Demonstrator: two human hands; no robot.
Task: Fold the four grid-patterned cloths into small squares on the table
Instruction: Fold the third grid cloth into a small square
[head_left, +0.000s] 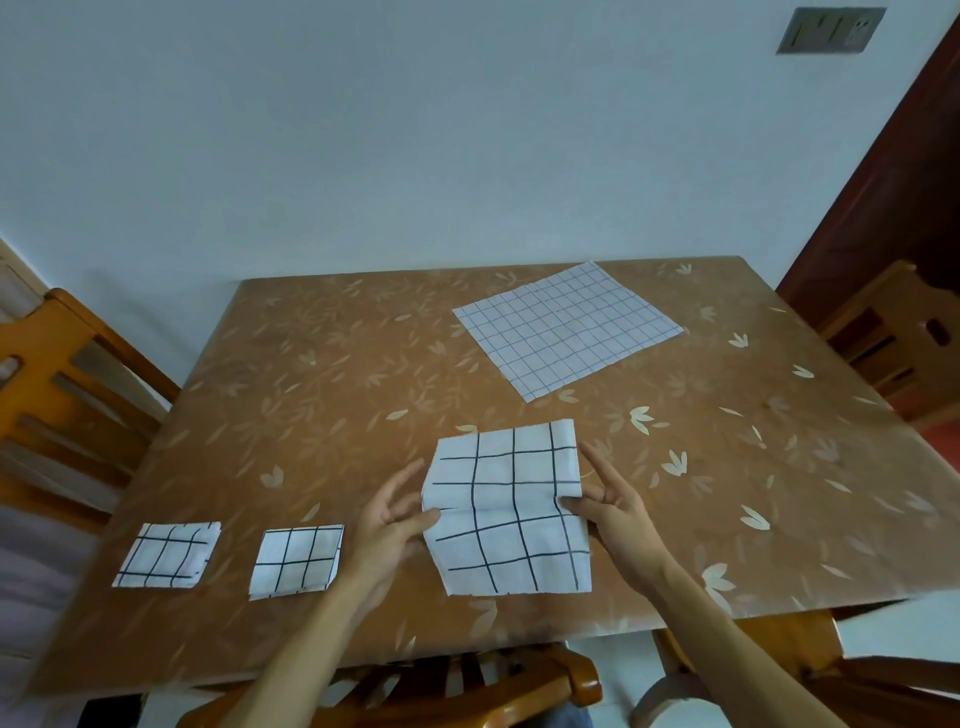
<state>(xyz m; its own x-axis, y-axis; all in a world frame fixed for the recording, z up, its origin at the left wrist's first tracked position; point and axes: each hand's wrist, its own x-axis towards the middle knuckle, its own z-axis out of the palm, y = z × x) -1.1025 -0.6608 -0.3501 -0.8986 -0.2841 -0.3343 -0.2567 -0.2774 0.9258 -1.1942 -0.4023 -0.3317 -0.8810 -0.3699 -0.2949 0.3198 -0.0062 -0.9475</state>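
A white cloth with thick black grid lines (506, 506) lies half-folded as a tall rectangle near the table's front edge. My left hand (392, 519) pinches its left edge at mid-height. On the opposite side, my right hand (615, 504) pinches the right edge, index finger stretched along the cloth's side. Two small folded squares of the same cloth lie at the front left: one (169, 555) farthest left, another (297, 561) beside my left forearm. A fine-grid cloth (567, 328) lies spread flat at the far right of the table.
The table (311, 395) carries a brown leaf-patterned cover and stands against a pale wall. Wooden chairs stand at the left (67, 384), the right (904, 338) and in front below me (467, 686).
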